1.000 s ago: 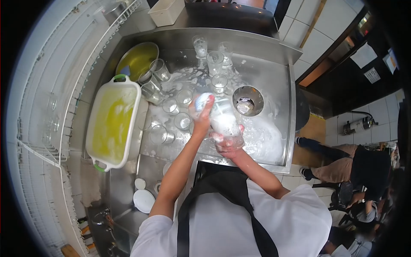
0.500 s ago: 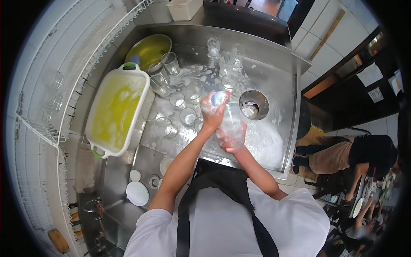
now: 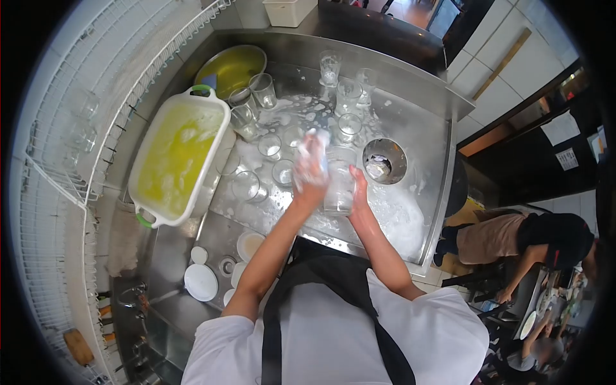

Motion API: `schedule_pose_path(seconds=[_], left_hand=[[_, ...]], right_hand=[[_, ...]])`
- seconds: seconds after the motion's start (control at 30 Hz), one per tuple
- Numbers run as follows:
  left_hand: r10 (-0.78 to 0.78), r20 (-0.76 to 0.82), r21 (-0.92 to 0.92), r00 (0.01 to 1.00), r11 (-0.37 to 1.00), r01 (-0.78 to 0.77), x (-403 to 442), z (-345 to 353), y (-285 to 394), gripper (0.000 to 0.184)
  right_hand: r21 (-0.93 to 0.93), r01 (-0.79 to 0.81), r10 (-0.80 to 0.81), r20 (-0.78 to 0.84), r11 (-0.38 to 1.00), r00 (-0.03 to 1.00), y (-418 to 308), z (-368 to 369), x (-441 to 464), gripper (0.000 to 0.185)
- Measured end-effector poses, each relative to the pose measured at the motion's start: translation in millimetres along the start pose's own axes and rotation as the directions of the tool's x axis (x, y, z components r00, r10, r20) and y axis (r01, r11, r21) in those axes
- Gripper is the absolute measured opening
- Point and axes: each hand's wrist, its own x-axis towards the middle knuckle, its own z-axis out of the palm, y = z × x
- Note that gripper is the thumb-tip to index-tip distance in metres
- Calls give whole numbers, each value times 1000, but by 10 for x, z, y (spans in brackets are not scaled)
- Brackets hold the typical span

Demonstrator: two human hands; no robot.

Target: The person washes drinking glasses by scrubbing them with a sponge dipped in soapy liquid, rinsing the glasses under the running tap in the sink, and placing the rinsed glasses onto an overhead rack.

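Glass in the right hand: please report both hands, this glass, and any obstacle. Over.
Right hand holding glass. Left hand close beside it, blurred, seemingly with foamy sponge. Other glasses near left hand; nothing visibly blocking.

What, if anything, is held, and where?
Right hand: clear glass, by its side wall. Left hand: what looks like a foamy sponge; motion blur hides the exact grip.

Bright view, fisheye-curved edges, black corners, motion-blurred left grip (image 3: 310, 168)
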Motion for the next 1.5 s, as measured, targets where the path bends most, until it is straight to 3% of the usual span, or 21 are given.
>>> schedule_pose_path(seconds=[0.07,0.13,0.2,0.3,0.33,0.4,0.47,0.53,0.57,0.67,0.73,0.77,0.83,1.0,1.13,1.2,1.23,1.3,1.33,1.4,1.5], left_hand=[[222,249,36,943,971,-238,-363,-178,222,43],[362,374,114,854,896,-429,-601,-220,360,35],[410,409,128,815,859,-496,-708,-250,353,28],[486,-92,149,869,869,-471,-603,-288,276,23],[483,-97,162,870,870,-465,-524,-317,201,23],[99,-247,-163,964,976,-142,-419,-458,-6,28],[-163,-181,-138,970,981,139,-462,-548,-507,21],[-317,-140,-86,938,948,308,-250,-794,-953,17],[-268,-181,99,946,952,288,-117,-993,-1140,17],[-226,-343,335,912,877,343,410,-1532,-1630,20],[-218,-373,383,902,850,363,657,-1702,-2086,21],[-211,-391,423,896,823,379,709,-1773,-2298,21],[-181,-324,532,929,777,337,672,-1771,-2853,26],[-361,33,768,932,607,207,665,-1680,-3362,61],[-566,-20,753,824,533,385,485,-1652,-3485,69],[-595,54,784,802,523,335,524,-1683,-3410,70],[-609,58,782,791,520,344,543,-1677,-3368,70],[-626,169,812,761,526,253,535,-1661,-3301,68],[-641,169,813,749,520,262,490,-1659,-3330,68],[-638,210,712,741,619,332,474,-1688,-3405,68],[-692,230,680,684,618,396,571,-1678,-3349,61]], right_hand=[[-98,94,-104,-103,991,989,-56,44,-7,61],[178,-351,334,120,919,935,-91,-95,8,57],[111,-321,312,94,941,946,-89,43,-31,60],[118,-285,277,78,951,958,-53,252,-74,59],[109,-295,286,85,949,954,-28,334,-31,59],[278,-223,166,213,935,963,41,590,-13,55],[273,-222,177,180,936,968,29,735,165,55],[3,25,-25,139,1000,990,25,722,635,54],[-69,238,-237,26,969,971,32,718,958,60],[-475,570,-650,-5,671,760,-103,854,1822,93],[-773,556,-780,131,307,612,-149,1043,2231,91],[-772,556,-773,138,308,620,-157,1076,2436,91],[-912,409,-797,219,38,563,-132,1059,2894,88],[-925,358,-797,309,-125,519,-107,898,3749,78],[-929,353,-771,302,-108,561,5,715,3961,67],[-804,291,-791,580,-519,193,127,832,3794,71],[-802,284,-784,586,-525,207,228,801,3743,71],[-673,705,-609,662,-225,438,456,751,3663,87],[-679,700,-597,662,-221,453,596,759,3679,87],[-742,637,-391,533,209,750,831,806,3774,96],[-740,645,-310,578,190,754,902,920,3948,101]])
